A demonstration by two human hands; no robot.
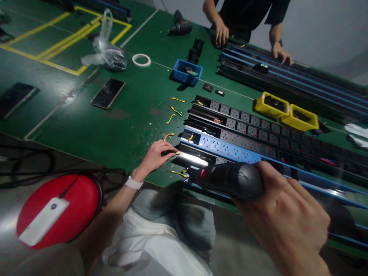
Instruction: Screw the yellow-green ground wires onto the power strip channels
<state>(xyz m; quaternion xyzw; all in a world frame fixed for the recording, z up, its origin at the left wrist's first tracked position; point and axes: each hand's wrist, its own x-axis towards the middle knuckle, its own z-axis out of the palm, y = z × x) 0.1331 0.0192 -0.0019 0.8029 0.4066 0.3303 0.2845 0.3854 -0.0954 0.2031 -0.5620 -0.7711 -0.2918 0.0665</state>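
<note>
My left hand (pixel 153 158) is closed in a pinch at the left end of a black power strip (pixel 211 156), with the yellow tip of a short wire (pixel 177 153) showing at the fingertips. My right hand (pixel 287 209) grips a black cordless screwdriver (pixel 230 178); its nose points left, over the nearest strip's end, and its bit is hard to make out. Close by that nose, a yellow wire (pixel 178 173) sticks out of the strip. Between black strips lies a blue power strip (pixel 227 147). Several short yellow wires (pixel 170 119) lie loose on the green table (pixel 132 126).
Yellow bins (pixel 271 105) stand behind the strips, and a blue bin (pixel 187 73) is farther left. Another cordless drill (pixel 180 26), a tape roll (pixel 141 60) and a phone (pixel 108 93) lie on the table. Across it, a co-worker's hands (pixel 281 52) rest by long strips. A red stool (pixel 60 207) stands lower left.
</note>
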